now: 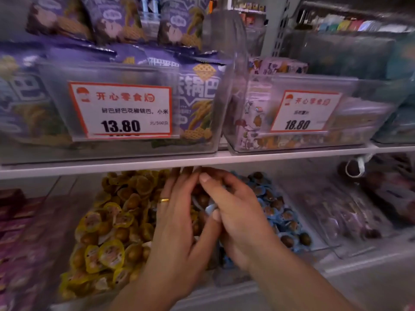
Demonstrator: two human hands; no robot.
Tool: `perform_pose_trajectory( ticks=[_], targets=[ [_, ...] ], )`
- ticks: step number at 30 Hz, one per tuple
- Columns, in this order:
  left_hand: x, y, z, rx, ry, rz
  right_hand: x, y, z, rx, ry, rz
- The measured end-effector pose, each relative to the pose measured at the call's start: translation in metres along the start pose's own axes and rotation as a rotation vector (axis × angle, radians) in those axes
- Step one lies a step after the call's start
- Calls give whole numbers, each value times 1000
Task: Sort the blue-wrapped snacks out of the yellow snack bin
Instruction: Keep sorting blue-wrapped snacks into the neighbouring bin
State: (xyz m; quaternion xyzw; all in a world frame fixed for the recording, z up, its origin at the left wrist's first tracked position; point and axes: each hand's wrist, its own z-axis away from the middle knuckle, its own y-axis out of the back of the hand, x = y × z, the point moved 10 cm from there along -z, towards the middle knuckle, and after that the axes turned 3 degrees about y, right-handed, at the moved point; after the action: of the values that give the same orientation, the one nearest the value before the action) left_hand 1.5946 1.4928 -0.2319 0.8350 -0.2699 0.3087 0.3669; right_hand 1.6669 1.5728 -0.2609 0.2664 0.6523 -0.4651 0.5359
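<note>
On the lower shelf a clear bin holds yellow-wrapped snacks (pixel 107 239). To its right lies a pile of blue-wrapped snacks (pixel 276 212). My left hand (pixel 177 232), a gold ring on one finger, lies flat on the right part of the yellow pile with its fingers straight and reaching under the shelf edge. My right hand (pixel 235 212) sits beside it at the border of the two piles, its curled fingers and thumb pinching a blue-wrapped snack (pixel 211 208). Its other contents are hidden by the palm.
The white shelf edge (pixel 202 161) runs just above my fingers. Above it stand clear bins of purple snack bags (pixel 197 97) with price cards 13.80 and 18.80. A bin of dark, purple-wrapped sweets (pixel 341 216) lies at the right, purple packets at the left.
</note>
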Motion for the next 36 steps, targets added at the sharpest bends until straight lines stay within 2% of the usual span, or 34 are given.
perform_pose_trajectory(
  ticks=[3, 5, 9, 12, 15, 18, 21, 23, 26, 27, 31, 32, 34, 36],
  targets=[
    [-16, -5, -3, -43, 59, 75, -19, 47, -22, 145, 40, 36],
    [-32, -1, -8, -66, 70, 28, -27, 82, -45, 251, 39, 89],
    [-70, 6, -13, -129, 100, -187, -13, 132, -89, 315, -114, 258],
    [-104, -3, -1, -361, 100, -519, -1, 157, -100, 355, -166, 435],
    [-132, -3, 11, -575, 141, -702, -25, 151, -96, 374, 76, 633],
    [-133, 3, 9, -578, 140, -776, -49, 111, -68, 324, 338, 648],
    [-127, 17, 10, -550, 134, -818, -51, 40, -25, 111, 514, 686],
    [-123, 28, 13, -517, 136, -810, -24, -9, -7, -90, 429, 718],
    [-121, 39, 21, -491, 144, -782, 38, -67, -18, -290, 205, 971],
    [-121, 40, 24, -491, 143, -773, 54, -77, -33, -275, 153, 1035],
    [-124, 42, 30, -450, 140, -716, 85, -60, -102, -17, -23, 1282],
    [-125, 45, 31, -437, 144, -700, 93, -53, -114, 12, -58, 1274],
    [-129, 51, 32, -399, 165, -684, 107, -43, -130, 49, -130, 1068],
    [-135, 60, 32, -351, 207, -685, 111, -46, -143, 25, -142, 1064]
  ],
)
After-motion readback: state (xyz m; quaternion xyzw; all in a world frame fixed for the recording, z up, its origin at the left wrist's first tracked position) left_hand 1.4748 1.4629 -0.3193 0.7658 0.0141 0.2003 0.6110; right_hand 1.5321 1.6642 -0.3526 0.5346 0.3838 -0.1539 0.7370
